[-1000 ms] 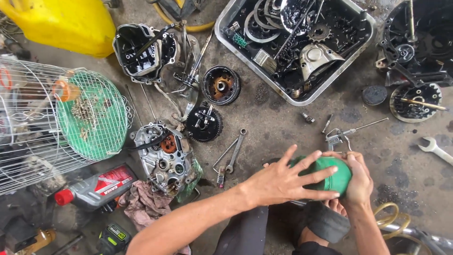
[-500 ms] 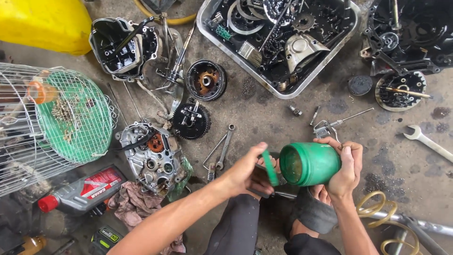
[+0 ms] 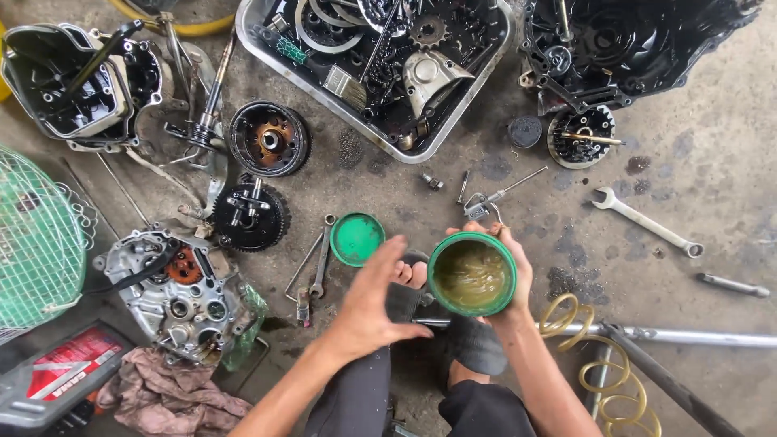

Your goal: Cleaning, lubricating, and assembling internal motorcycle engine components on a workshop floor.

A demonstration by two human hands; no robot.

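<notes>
We note the round green plastic lid (image 3: 357,239), on the tub a second ago, now lying on the concrete floor (image 3: 712,162) beside two spanners (image 3: 316,263). The left hand (image 3: 374,295) hovers with fingers spread, empty. The right hand (image 3: 506,271) cups the opened green plastic tub (image 3: 472,273), exposing yellowish grease inside.

The green tub (image 3: 472,273) is sitting upright and open, showing yellowish-green grease inside, gripped from the far side. Its round green lid (image 3: 357,239) is lying flat on the concrete floor just left of it, beside two wrenches.
</notes>
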